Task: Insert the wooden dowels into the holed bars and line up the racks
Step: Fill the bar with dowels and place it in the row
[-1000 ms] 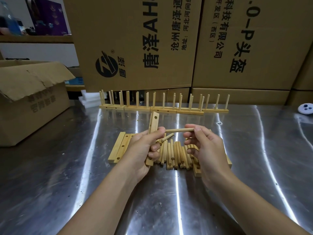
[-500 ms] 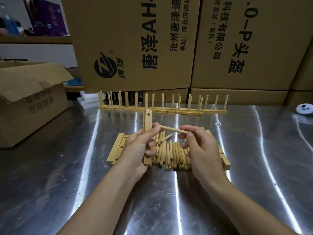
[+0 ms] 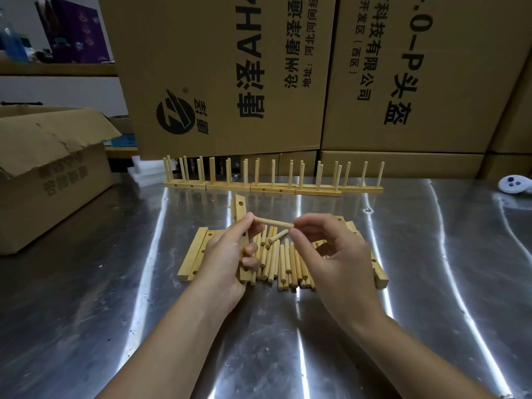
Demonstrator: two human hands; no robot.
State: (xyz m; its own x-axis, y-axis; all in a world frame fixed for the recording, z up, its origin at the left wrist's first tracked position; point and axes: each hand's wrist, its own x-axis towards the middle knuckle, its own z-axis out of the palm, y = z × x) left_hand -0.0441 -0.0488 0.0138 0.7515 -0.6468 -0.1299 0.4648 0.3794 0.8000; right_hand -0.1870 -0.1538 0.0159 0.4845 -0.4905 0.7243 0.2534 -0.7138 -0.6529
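Note:
My left hand (image 3: 227, 254) grips a holed wooden bar (image 3: 239, 208) that stands nearly upright. A dowel (image 3: 273, 223) lies level between both hands, its left end at the bar by my left thumb. My right hand (image 3: 331, 254) pinches the dowel's right end. A second dowel (image 3: 278, 235) pokes out just below it. Beneath the hands lies a pile of loose dowels (image 3: 283, 264). Spare holed bars lie flat to the left (image 3: 195, 253) and to the right (image 3: 378, 272). Several finished racks (image 3: 273, 184) with upright dowels stand in a row at the back.
The steel table (image 3: 288, 341) carries an open cardboard box (image 3: 54, 174) at the left. Big printed cartons (image 3: 316, 76) wall off the back. A small white device (image 3: 515, 184) sits at the far right edge.
The bar has swung from tilted to nearly upright. The dowel's left end has moved in against the bar at my left thumb. Both hands have drifted slightly left.

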